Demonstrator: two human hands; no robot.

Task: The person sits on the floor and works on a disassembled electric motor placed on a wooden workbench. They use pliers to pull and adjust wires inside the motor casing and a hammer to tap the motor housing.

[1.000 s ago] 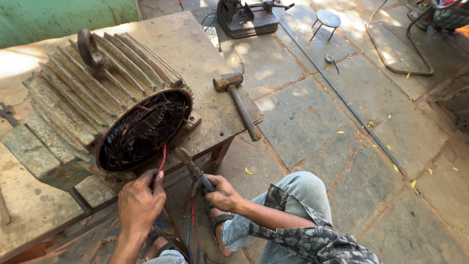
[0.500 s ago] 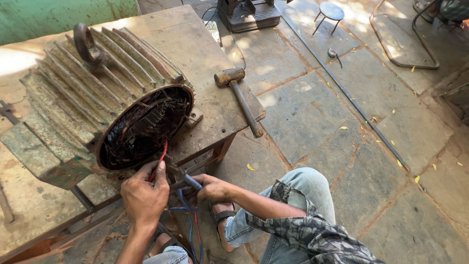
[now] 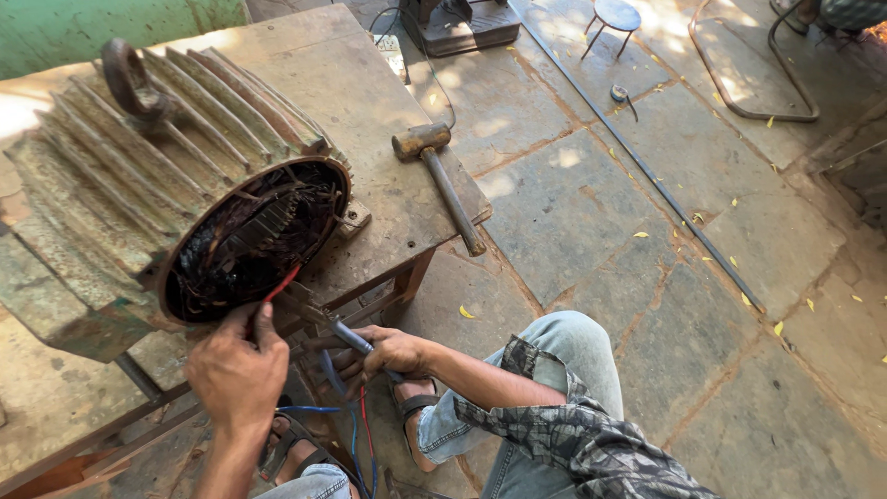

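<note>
- On the near left, the left hand (image 3: 238, 368) pinches a red wire (image 3: 280, 285) between thumb and fingers, just below the open mouth of the motor (image 3: 139, 203); the wire runs up from the fingertips into the dark windings inside.
- Just right of it, the right hand (image 3: 393, 351) is closed round the handles of pliers (image 3: 319, 317), whose nose points far-left toward the wire and the motor's rim (whether the nose touches the wire I cannot tell).
- Half a second ago the right hand sat lower, under the table edge, with the pliers angled down; now it is raised and the tool's tip lies near the left hand's fingers.
- The left hand has barely shifted since then and keeps the same pinch on the wire.
- The motor lies on its side on the wooden table (image 3: 370, 102), ribbed casing up, lifting ring (image 3: 129, 79) at its far left; it has not moved.
- A hammer (image 3: 442, 180) rests on the table right of the motor, head far, handle pointing near and overhanging the edge, as before.
- Blue and red leads (image 3: 356, 430) hang below the hands, between the person's sandalled feet.
- The person's knee in jeans (image 3: 564, 356) is at near centre, over the stone floor (image 3: 647, 231).
- A small stool (image 3: 614, 17) stands far right of the table.
</note>
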